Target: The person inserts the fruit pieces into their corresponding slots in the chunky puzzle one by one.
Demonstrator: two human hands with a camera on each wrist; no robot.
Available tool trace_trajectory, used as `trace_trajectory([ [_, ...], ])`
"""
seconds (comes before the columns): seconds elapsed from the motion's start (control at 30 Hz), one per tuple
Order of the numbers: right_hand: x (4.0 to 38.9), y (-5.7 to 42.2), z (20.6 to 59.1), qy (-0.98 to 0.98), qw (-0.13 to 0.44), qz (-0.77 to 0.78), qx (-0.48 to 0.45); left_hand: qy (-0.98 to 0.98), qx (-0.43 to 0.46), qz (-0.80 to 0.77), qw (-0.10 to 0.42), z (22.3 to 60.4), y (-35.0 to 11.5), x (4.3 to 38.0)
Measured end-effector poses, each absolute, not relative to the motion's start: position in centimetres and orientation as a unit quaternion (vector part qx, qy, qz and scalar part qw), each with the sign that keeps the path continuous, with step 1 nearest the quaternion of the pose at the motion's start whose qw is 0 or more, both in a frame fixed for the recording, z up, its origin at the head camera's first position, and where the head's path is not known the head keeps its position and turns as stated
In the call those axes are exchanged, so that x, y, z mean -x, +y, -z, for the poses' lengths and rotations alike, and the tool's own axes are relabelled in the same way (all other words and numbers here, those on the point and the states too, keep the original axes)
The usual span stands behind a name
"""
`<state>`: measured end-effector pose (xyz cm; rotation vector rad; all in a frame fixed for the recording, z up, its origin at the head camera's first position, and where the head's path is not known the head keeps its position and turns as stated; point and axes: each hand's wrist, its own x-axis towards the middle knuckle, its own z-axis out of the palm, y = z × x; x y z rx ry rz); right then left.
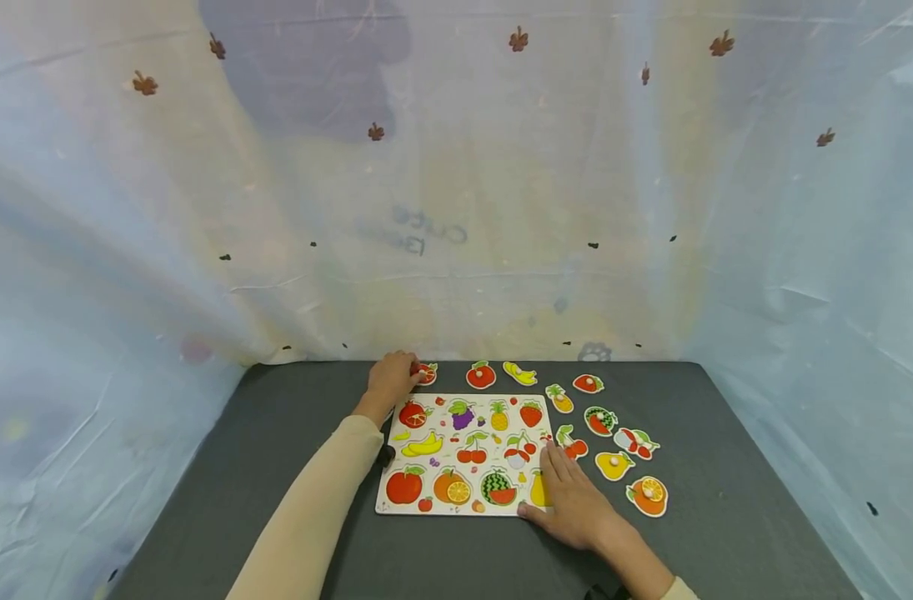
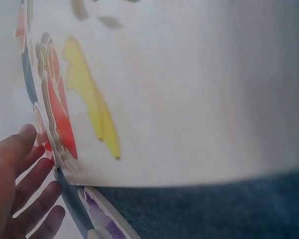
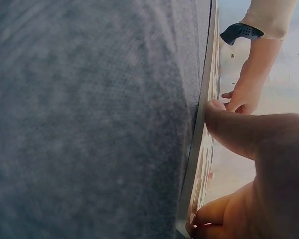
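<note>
A white fruit puzzle board (image 1: pixel 441 422) lies on the dark table. Beyond its far left corner, my left hand (image 1: pixel 391 382) pinches a cut-pomegranate puzzle piece (image 1: pixel 428 374) at its left side. The left wrist view shows the thumb and index finger at that piece (image 2: pixel 39 124), the other fingers spread loosely. My right hand (image 1: pixel 574 502) rests on the board's near right corner with fingers extended along the right edge, covering part of the pear picture. In the right wrist view its thumb (image 3: pixel 218 107) touches the board's near edge. A purple grape piece (image 2: pixel 102 214) lies by the board's left side.
Behind the board lie a tomato piece (image 1: pixel 481 375) and a banana piece (image 1: pixel 519 373). To the right are pineapple (image 1: pixel 559 398), strawberry (image 1: pixel 588 383), watermelon (image 1: pixel 600 421), cherry (image 1: pixel 574 447), pear (image 1: pixel 614 466) and orange (image 1: pixel 647 497) pieces, among others. A pale patterned curtain (image 1: pixel 486 208) surrounds the table.
</note>
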<state>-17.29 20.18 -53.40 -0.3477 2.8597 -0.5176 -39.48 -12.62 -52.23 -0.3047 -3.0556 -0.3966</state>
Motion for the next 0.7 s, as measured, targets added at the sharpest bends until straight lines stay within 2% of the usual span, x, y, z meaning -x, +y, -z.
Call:
trace_trajectory([
  [0.7, 17.30, 20.03, 53.16, 0.972, 0.112, 0.176, 0.111, -0.986, 0.078, 0.139, 0.043, 52.81, -12.16, 39.99],
])
